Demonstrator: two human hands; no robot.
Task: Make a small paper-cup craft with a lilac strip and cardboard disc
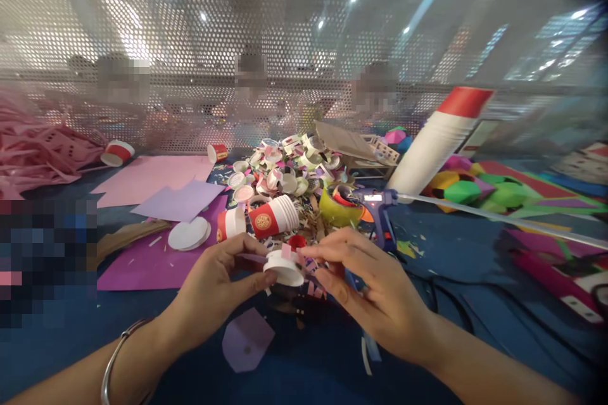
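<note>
Between my two hands is a short white paper cup piece (284, 267), tilted, with a pink paper strip (287, 252) on its upper edge. My left hand (221, 285) pinches its left side between thumb and fingers, and a lilac strip sticks out there. At the other side, my right hand (368, 288) has thumb and index finger bent around a narrow paper strip (308, 261) beside the cup piece; its fingertips are partly blurred. Just behind the hands lie stacked red-and-white paper cups (280, 215). A lilac paper polygon (247, 340) rests on the blue table below.
A blue glue gun (380, 209) leans on a yellow-green roll (335, 207), its cable trailing right. Behind are a heap of cup pieces (270, 168) and a tall cup stack (434, 145). White discs (189, 234) lie on purple sheets (142, 269) at left. A perforated metal screen stands behind.
</note>
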